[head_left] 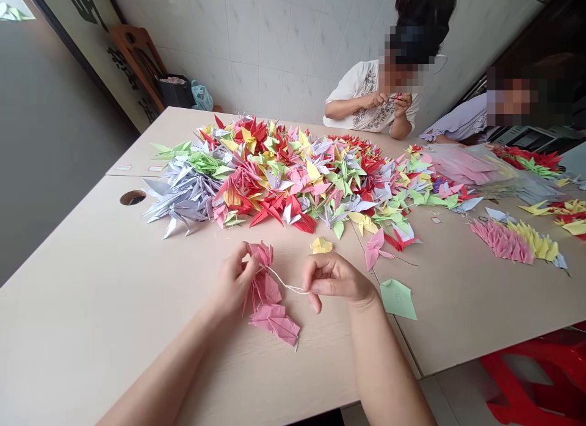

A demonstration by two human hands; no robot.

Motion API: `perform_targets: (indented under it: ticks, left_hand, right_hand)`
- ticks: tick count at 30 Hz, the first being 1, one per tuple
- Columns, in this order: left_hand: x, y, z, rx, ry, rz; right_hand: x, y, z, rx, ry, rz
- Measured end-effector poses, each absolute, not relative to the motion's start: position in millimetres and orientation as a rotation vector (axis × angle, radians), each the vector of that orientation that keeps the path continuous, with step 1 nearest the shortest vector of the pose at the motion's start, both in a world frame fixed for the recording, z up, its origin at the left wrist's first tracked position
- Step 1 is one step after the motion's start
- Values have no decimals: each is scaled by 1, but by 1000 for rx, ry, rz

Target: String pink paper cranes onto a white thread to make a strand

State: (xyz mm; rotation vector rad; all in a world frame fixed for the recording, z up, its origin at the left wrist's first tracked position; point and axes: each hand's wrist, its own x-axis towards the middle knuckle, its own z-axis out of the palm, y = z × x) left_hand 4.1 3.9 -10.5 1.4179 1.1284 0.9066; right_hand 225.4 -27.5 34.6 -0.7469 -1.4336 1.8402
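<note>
Pink folded paper cranes hang together on a white string near the front of the table. My left hand is closed, pinching the pink cranes at their upper end. Thumb and fingers of my right hand pinch the string to the right of them, and it runs slightly slack between both hands. The lowest pink crane lies on the table with a short string end below it. Just beyond my right hand sits a yellow folded paper piece. A single pink crane lies farther right, beside a green paper square.
A large heap of multicoloured paper cranes spreads across the table. Pink and yellow crane rows and plastic bags of paper lie right. Two people sit beyond the table. A red stool stands lower right.
</note>
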Motion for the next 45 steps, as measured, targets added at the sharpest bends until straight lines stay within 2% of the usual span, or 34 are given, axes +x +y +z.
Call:
perform_targets:
  ticks: [4,10,23,26,32,34,39,45]
  left_hand:
    - [5,9,-8,1115,1088,1051]
    - [4,16,-8,967,1090,1203]
    - [-7,29,-7,587,1063,1409]
    - [-6,30,-5,499,1064,1371]
    - [-7,29,-6,499,1097,1358]
    - [-7,29,-6,525,1086,1364]
    - [-6,29,-6,521,1072,1384]
    - [-6,29,-9,545,1057,1391]
  right_hand:
    - [235,-19,31,-1017,-1567,1893]
    - [235,-10,16,-1347,-1648,1780]
    - [237,-18,28,-1207,-1755,2115]
    - [234,-16,26,-1180,-1626,1933]
    - [225,-2,6,-1457,-1459,948]
    - [221,2,0,-1456,-1384,777]
    - [221,1,1,-1247,-1135,794]
    - [225,-6,15,-866,-970,1206]
